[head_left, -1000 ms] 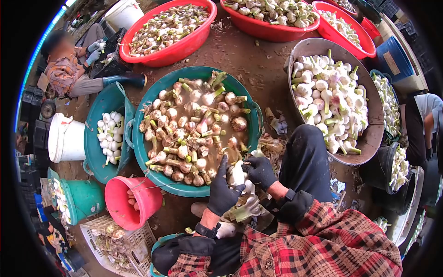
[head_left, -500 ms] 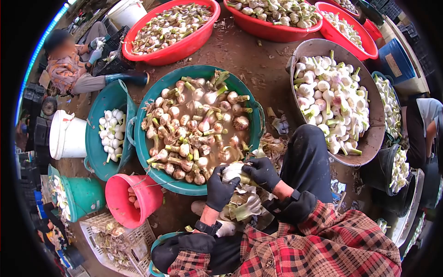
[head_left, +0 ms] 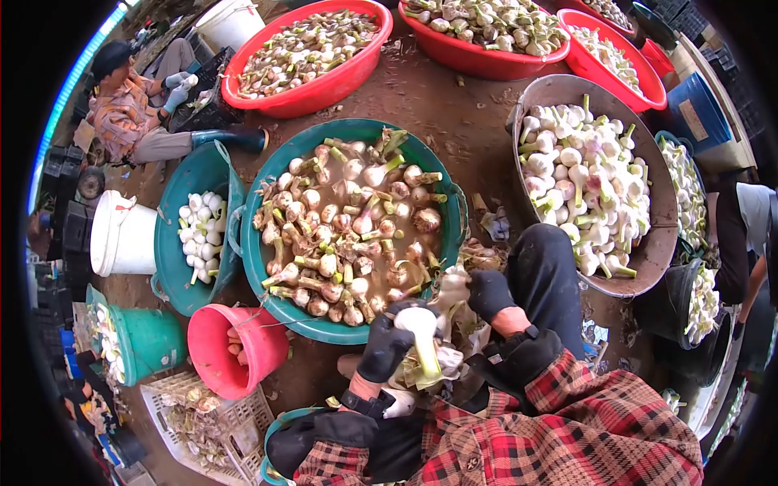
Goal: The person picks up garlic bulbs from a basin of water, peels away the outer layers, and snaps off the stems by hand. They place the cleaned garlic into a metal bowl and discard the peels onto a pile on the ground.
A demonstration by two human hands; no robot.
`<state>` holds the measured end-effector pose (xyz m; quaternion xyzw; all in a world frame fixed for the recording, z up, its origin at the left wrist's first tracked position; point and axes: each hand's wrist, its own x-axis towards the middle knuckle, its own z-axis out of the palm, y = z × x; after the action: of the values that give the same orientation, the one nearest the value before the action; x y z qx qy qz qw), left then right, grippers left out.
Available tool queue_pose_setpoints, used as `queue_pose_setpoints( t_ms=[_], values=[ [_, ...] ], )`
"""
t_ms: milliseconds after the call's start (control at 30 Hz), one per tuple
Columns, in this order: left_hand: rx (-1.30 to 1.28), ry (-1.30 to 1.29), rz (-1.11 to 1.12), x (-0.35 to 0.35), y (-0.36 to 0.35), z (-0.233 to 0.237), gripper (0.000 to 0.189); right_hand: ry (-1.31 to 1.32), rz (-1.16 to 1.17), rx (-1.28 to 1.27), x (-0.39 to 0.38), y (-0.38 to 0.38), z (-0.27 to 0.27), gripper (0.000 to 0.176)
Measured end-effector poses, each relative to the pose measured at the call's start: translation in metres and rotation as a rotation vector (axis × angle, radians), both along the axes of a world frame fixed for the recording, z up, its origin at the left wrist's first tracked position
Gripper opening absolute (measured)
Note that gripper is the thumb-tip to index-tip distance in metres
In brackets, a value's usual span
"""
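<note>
My left hand (head_left: 384, 347), in a black glove with bare fingertips, is closed around a garlic bulb (head_left: 416, 322). The bulb is white and peeled, and its pale green stem points down toward my lap. Just right of it, my gloved right hand (head_left: 489, 294) is closed on a strip of garlic skin (head_left: 452, 287), blurred and partly hidden. Loose peelings (head_left: 454, 356) lie between my knees. Directly ahead stands a green tub (head_left: 271, 304) of muddy water with many unpeeled bulbs (head_left: 328, 263).
A brown basin (head_left: 660, 235) of white garlic stands at right, beyond my knee. To the left are a teal tub (head_left: 172, 267), a pink bucket (head_left: 219, 360), and a white crate (head_left: 166, 429) with peelings. Red tubs (head_left: 356, 77) stand farther back. A person (head_left: 121, 113) sits at upper left.
My hands have moved apart. The right one has gone up and right with skin; the left has turned the bulb so its stem points down, and the white bulb shows bare.
</note>
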<state>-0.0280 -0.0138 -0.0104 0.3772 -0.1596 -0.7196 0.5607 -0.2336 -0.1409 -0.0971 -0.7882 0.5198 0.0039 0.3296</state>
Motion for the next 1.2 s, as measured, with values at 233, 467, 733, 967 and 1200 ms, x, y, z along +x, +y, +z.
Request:
queue_pose_setpoints(
  t_ms=[233, 467, 733, 967, 1200],
  values=[
    [0.066, 0.101, 0.417, 0.017, 0.0, -0.023, 0.048, -0.332, 0.255, -0.064, 0.024, -0.001, 0.069, 0.055],
    [0.02, -0.469, 0.314, 0.0, 0.001, -0.035, 0.037, -0.767, 0.085, 0.009, 0.061, 0.03, 0.08, 0.037],
    [0.119, -0.275, 0.297, -0.002, 0.001, -0.04, 0.032, -0.806, -0.107, -0.004, 0.064, 0.035, 0.085, 0.016],
    [0.229, -0.183, 0.314, -0.009, 0.006, -0.026, 0.037, -0.832, 0.024, 0.328, 0.047, 0.043, 0.072, 0.013],
    [0.212, -0.103, 0.414, 0.013, -0.001, -0.01, 0.037, -0.808, 0.459, 0.159, 0.057, 0.042, 0.09, 0.015]
  ],
)
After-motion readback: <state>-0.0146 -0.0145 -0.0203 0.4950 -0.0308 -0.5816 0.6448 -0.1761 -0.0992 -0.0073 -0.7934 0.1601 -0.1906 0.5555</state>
